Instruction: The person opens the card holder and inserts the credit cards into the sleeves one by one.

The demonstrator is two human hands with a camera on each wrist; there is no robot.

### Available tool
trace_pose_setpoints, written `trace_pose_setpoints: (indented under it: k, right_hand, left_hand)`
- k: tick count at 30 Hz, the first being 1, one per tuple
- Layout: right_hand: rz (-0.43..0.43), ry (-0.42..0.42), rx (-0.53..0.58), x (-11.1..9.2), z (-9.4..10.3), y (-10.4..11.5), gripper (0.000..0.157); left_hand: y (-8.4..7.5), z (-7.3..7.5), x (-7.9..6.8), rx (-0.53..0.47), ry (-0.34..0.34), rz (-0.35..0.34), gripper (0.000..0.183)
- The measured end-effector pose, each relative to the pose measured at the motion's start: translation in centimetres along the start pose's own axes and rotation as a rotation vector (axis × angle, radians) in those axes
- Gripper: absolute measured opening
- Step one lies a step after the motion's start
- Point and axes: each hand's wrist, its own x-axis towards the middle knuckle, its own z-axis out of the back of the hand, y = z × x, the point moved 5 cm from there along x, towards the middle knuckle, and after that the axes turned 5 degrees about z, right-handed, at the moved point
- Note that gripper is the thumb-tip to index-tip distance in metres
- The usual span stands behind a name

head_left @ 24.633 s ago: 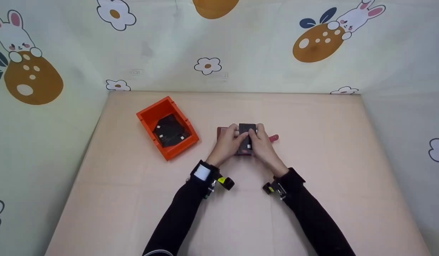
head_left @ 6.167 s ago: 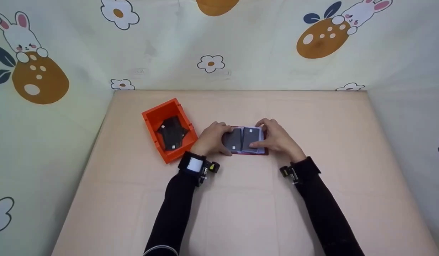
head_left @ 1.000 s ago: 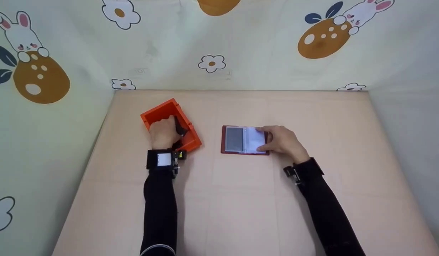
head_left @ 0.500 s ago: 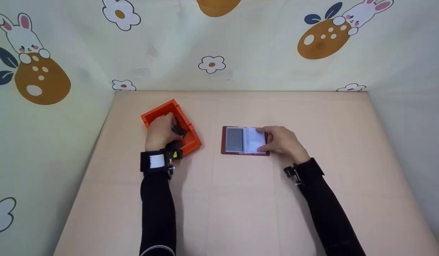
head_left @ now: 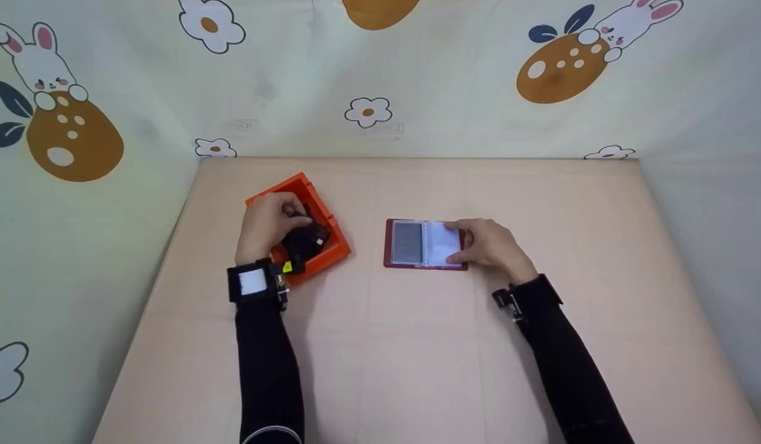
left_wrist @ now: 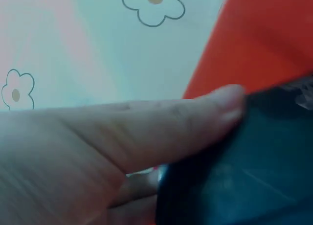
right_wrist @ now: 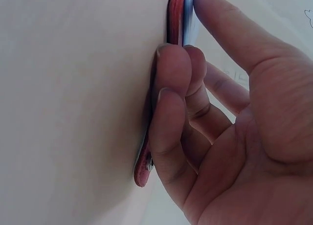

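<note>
In the head view my left hand (head_left: 266, 225) is over the orange box (head_left: 331, 246) and pinches a black card (head_left: 303, 237) between thumb and fingers. Close up in the left wrist view, the thumb (left_wrist: 195, 120) lies along the edge of the dark, glossy card (left_wrist: 244, 176). A dark red card holder (head_left: 388, 243) lies open on the table, with clear sleeves inside; its left sleeve looks dark grey and its right one pale. My right hand (head_left: 494, 246) holds its right side, thumb on the pale sleeve and curled fingers (right_wrist: 168, 122) at the cover's edge.
Other black cards in the box are partly hidden behind the left hand. A red strap (right_wrist: 142, 173) with a metal snap sticks out under the right fingers. The pale table (head_left: 417, 357) meets a patterned backdrop (head_left: 282, 80) behind the box and holder.
Over the last second my left hand has shifted left within the box, bringing the black card into clearer sight. Earlier, two black cards lay over the open holder. The right hand keeps its place.
</note>
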Motion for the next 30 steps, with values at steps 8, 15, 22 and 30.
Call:
trace_pose_setpoints:
  k: [8, 15, 22, 30]
  right_hand:
    - [-0.007, 0.006, 0.001, 0.0, -0.1, 0.0, 0.077]
    - [-0.002, -0.001, -0.007, 0.0, 0.0, -0.2, 0.078]
    - [0.01, -0.01, -0.007, 0.0, 0.0, -0.1, 0.077]
    - [0.011, -0.007, -0.012, 0.0, 0.0, -0.1, 0.077]
  left_hand:
    - [0.0, 0.7, 0.1, -0.017, -0.066, -0.002, 0.016]
    - [-0.2, 0.5, 0.5, -0.103, -0.071, -0.046, 0.021]
    - [-0.8, 1.3, 0.0, -0.247, -0.062, 0.022, 0.037]
    - [-2.4, 0.9, 0.1, -0.463, -0.154, 0.011, 0.045]
